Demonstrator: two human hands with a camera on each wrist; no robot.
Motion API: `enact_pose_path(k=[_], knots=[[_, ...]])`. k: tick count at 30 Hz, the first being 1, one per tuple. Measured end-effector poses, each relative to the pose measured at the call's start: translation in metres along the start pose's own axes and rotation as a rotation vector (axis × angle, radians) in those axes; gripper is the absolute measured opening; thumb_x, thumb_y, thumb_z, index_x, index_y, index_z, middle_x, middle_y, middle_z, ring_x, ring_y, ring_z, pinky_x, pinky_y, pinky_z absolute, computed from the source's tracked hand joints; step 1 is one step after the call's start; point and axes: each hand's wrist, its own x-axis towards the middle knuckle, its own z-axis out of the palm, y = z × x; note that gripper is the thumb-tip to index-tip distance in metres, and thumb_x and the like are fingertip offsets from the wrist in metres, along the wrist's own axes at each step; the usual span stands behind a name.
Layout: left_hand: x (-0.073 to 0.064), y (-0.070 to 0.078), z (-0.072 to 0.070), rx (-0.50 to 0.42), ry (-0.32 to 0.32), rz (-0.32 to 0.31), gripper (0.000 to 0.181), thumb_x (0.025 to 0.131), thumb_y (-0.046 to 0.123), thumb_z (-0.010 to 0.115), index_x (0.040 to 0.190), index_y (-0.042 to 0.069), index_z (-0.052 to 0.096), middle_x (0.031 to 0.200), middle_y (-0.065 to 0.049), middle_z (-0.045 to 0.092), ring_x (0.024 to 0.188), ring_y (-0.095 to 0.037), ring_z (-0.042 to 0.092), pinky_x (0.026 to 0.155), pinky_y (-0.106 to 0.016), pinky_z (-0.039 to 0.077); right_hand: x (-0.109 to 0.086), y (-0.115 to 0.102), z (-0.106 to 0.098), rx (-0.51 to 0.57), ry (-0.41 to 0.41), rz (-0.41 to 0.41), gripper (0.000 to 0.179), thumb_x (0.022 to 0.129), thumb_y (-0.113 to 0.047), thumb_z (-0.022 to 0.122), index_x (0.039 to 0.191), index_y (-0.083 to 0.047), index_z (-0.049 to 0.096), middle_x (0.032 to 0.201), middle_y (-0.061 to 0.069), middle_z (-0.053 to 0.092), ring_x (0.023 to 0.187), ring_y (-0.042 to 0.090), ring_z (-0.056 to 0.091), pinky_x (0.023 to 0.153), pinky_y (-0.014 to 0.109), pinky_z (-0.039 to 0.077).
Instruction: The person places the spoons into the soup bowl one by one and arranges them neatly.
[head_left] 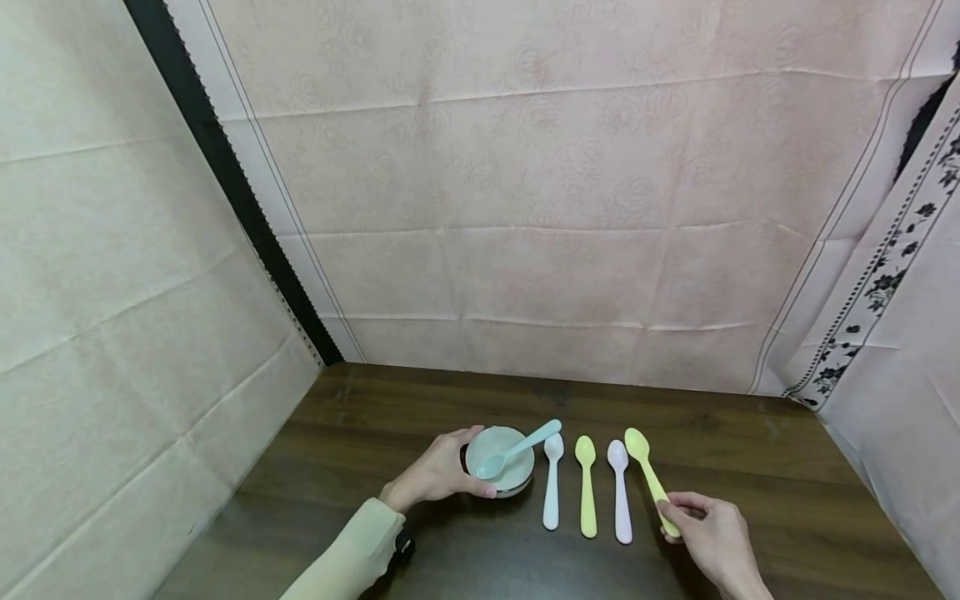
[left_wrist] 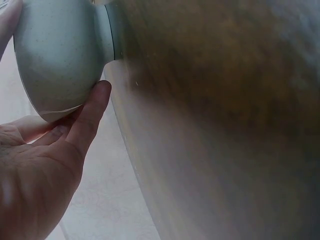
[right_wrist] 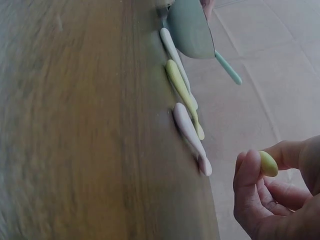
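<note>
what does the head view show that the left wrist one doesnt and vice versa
Only the head view shows the right hand holding a yellow spoon, three spoons on the table, and a teal spoon in the bowl.
Only the left wrist view shows the bowl's foot.
Both show the left hand holding the bowl, the table and pale cloth.

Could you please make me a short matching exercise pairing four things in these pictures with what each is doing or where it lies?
Column one
1. Left hand
2. Right hand
3. Turquoise spoon
4. Lilac spoon

Column two
A. Rests in the bowl
B. Pinches the handle of a yellow spoon
C. Lies on the table
D. Grips the bowl

Right pairs: 1-D, 2-B, 3-A, 4-C
</note>
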Motion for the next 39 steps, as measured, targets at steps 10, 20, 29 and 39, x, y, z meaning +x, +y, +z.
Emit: enact_pose_path(k=[10,20,29,39], knots=[[-0.001,0.002,0.0,-0.001,0.0,0.007,0.112,0.078,0.043,0.1,0.163,-0.004,0.044,0.166,-0.025,0.051,0.149,-0.039,0.055,0.122,-0.059,0.046,-0.005,-0.006,0.0,-0.022,0.026,-0.026,0.038,0.1,-0.015,0.079,0.126,0.013,0.074,0.086,0.004,0.083,0.064,0.006,0.073,0.065,0.023,0.061],[0.001,0.002,0.001,0.014,0.0,0.012,0.112,0.077,0.044,0.1,0.162,-0.004,0.045,0.166,-0.025,0.051,0.15,-0.039,0.055,0.122,-0.059,0.046,-0.011,-0.012,0.0,-0.038,0.02,-0.039,0.04,0.101,-0.022,0.079,0.127,0.009,0.076,0.081,0.002,0.082,0.066,0.009,0.074,0.065,0.023,0.057],[-0.001,0.001,0.001,0.007,0.0,-0.003,0.112,0.078,0.043,0.1,0.163,-0.004,0.045,0.167,-0.024,0.05,0.151,-0.04,0.054,0.123,-0.059,0.045,-0.015,-0.017,0.006,-0.025,0.057,-0.079,0.034,0.101,-0.018,0.079,0.123,0.008,0.078,0.076,0.003,0.08,0.063,0.009,0.071,0.061,0.024,0.055],[-0.001,0.0,0.0,-0.002,0.005,0.001,0.112,0.077,0.043,0.1,0.163,-0.004,0.045,0.167,-0.024,0.051,0.15,-0.039,0.055,0.123,-0.06,0.045,-0.017,-0.025,0.007,-0.058,0.059,-0.096,0.033,0.101,-0.019,0.079,0.122,0.006,0.08,0.076,0.002,0.08,0.062,0.006,0.068,0.059,0.023,0.05]])
